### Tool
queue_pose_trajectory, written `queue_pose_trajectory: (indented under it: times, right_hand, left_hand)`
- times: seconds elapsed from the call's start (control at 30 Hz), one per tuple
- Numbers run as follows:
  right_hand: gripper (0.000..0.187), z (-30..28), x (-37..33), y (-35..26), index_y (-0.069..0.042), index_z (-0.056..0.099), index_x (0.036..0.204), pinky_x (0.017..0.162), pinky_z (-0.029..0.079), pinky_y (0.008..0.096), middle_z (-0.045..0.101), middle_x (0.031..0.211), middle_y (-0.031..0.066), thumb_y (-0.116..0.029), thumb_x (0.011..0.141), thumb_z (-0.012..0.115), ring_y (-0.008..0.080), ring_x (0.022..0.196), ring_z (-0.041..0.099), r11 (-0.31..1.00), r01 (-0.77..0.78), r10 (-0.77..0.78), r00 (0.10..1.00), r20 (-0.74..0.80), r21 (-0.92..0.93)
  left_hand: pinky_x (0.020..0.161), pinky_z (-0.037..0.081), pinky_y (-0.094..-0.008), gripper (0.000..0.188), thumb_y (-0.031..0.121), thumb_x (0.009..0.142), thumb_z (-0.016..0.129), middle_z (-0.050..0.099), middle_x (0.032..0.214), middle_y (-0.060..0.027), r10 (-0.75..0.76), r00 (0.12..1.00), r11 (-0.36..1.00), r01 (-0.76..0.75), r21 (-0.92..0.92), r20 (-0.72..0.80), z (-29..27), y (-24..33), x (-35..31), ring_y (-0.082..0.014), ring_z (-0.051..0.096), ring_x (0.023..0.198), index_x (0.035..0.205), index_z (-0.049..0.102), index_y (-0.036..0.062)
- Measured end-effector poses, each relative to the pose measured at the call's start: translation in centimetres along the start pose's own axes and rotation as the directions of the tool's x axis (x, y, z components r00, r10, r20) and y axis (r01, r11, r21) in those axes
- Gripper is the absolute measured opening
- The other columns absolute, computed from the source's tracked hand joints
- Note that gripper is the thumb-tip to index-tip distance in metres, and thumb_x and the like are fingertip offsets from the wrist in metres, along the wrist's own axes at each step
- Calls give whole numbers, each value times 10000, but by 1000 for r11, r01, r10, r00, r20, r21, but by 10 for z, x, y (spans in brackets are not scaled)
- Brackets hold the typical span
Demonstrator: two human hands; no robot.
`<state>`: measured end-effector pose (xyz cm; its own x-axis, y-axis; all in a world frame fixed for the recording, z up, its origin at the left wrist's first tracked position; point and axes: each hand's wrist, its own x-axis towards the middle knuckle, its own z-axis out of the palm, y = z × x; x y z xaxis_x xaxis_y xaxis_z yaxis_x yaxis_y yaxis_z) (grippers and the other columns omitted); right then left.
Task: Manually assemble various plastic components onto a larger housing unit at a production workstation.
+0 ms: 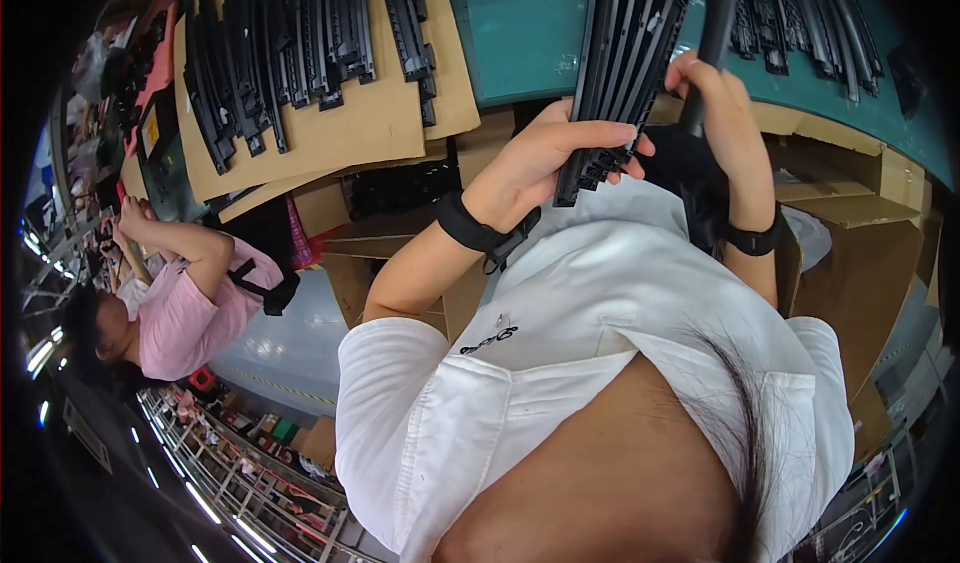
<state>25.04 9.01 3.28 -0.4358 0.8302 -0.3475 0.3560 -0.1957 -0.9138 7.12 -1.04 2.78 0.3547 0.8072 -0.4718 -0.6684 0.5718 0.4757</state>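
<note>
My left hand [545, 153] is wrapped round the lower end of a bundle of long black plastic strips [630, 53]. The strips lie side by side, and their far ends run past the top edge of the view. Just right of the bundle, my right hand [732, 113] has its fingers curled round a single wider, smooth black strip [717, 13]. Part of that strip passes behind the fingers, and its lower end shows beside my wrist.
More black strips lie in rows on cardboard [390, 128] at the left and on the green table [515, 33] at the right. Open cardboard boxes [850, 253] stand under the table edge. A person in a pink shirt [215, 308] works at the far left.
</note>
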Motion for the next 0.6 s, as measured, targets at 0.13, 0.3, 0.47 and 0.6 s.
queue_pose_trajectory:
  times: [0.13, 0.3, 0.47, 0.6]
  right_hand:
    - [255, 26, -3, 1, -34, 523, 1037, 707, 398, 228, 552, 872, 16, -256, 924, 464, 85, 751, 497, 989, 75, -58, 990, -129, 130]
    - [381, 43, 10, -3, -34, 475, 1185, 804, 432, 231, 573, 969, 19, -268, 895, 553, 99, 876, 557, 887, 106, -50, 990, -135, 449]
    - [414, 55, 1, -39, 14, 390, 1288, 881, 370, 223, 494, 1108, 67, -279, 996, 379, 146, 1003, 467, 866, 100, -46, 992, -121, 491]
    - [545, 53, 5, -39, -7, 282, 1377, 901, 357, 213, 475, 1193, 74, -399, 1000, 306, 131, 1033, 452, 913, 110, -118, 993, -5, 392]
  left_hand:
    - [590, 506, -264, 322, 113, 806, 675, 646, 862, -118, 119, 990, 979, -103, 177, -81, 14, -5, 7, -189, 650, 708, 1060, 529, -19]
    - [607, 504, -265, 316, 82, 805, 676, 639, 891, -112, 338, 935, 897, -287, 337, -104, 23, -8, 9, -199, 650, 774, 1066, 525, -13]
    - [617, 500, -266, 276, 95, 822, 662, 635, 903, -110, 328, 941, 895, -284, 344, -77, 29, -3, 8, -207, 648, 799, 1043, 534, -8]
    - [561, 505, -246, 288, 83, 783, 702, 632, 826, -94, 359, 928, 917, -332, 221, -95, 28, 5, 7, -182, 650, 693, 991, 528, -13]
